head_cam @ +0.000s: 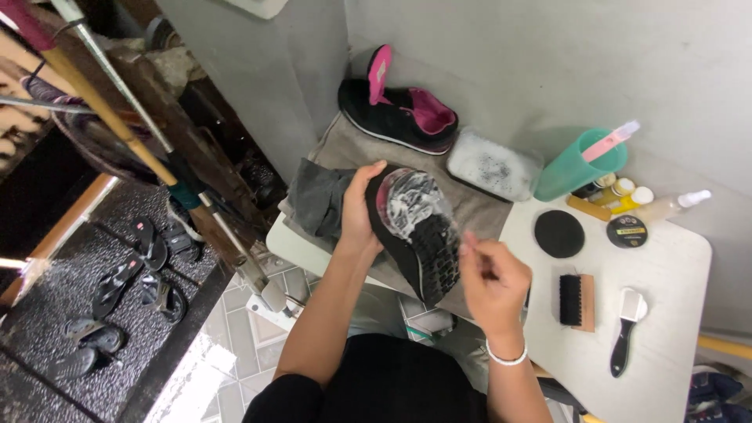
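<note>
I watched from the head camera. In the middle of the frame, my left hand held a black shoe by its edge, with the sole turned up toward the camera. The fingers were wrapped around the far side of the shoe and the thumb lay near its pink rim, so the grasp was closed on it. The left forearm came up from the lower middle of the frame, bent at the elbow. White foam covered the upper part of the sole.

My right hand was just right of the shoe, at the lower end of the sole. Its fingers were pinched together around something thin and pale; I could not tell what it was, because it was blurred. A white band sat on the right wrist.

The shoe was above a grey towel that lay on the white table. A second black and pink shoe rested at the upper middle of the frame, beside a clear box of foam. To the right stood a green cup, and below it lay a black round pad, a wooden brush and a white brush with black handle.
</note>
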